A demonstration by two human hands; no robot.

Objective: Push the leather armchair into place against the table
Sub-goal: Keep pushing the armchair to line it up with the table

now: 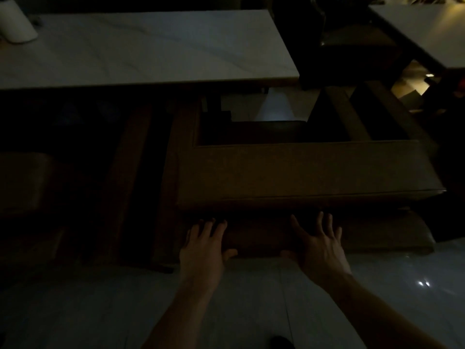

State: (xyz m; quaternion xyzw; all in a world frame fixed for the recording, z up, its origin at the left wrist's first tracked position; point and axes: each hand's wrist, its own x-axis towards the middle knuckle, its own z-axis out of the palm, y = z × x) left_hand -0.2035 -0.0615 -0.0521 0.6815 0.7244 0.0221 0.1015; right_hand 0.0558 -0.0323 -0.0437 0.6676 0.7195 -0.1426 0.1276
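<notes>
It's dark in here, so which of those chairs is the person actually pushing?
The brown armchair right in front: both hands rest on its back. The other chairs go untouched.

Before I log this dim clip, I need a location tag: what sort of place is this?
Probably a restaurant or café seating area: a long pale marble-look table, a second table close by, leather armchairs tucked around them, and a glossy tiled floor.

Just beyond the fingers (pixel 211 229), the leather armchair (pixel 302 172) is plain dark brown. Farther past them, the table (pixel 151 51) top is pale grey-white with faint marble veining. Beneath the fingers, the floor (pixel 251 298) shows glossy pale grey tiles.
</notes>
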